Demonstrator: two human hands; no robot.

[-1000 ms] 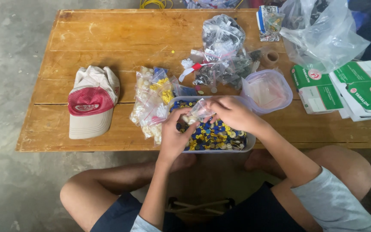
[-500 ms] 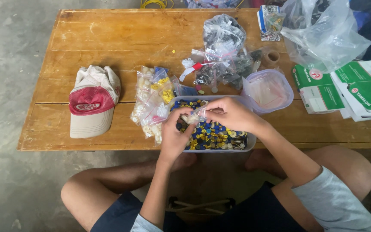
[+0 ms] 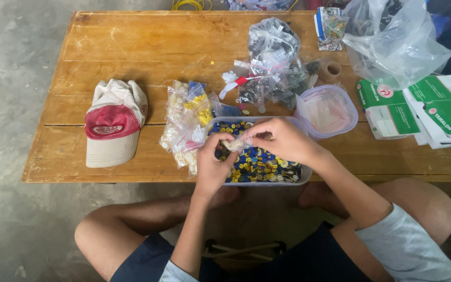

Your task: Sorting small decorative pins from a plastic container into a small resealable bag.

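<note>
My left hand (image 3: 214, 163) and my right hand (image 3: 279, 139) meet over a clear plastic tub (image 3: 304, 175) full of small blue, yellow and dark round pieces (image 3: 257, 166). Between the fingers of both hands is a small clear plastic bag (image 3: 235, 144), held just above the pieces. The tub stands at the near edge of a low wooden table (image 3: 131, 47). A pile of filled small clear bags (image 3: 186, 122) lies right beside the tub on its left.
A red and white cap (image 3: 113, 122) lies at the left. Behind the tub are bags of dark parts (image 3: 272, 57), a round tub of empty bags (image 3: 327, 110) and a tape roll (image 3: 331, 69). Green and white boxes (image 3: 418, 107) and a large clear bag (image 3: 398, 39) fill the right.
Both hands have shifted slightly while working the small bag over the tub. Everything else on the table stays where it was.
</note>
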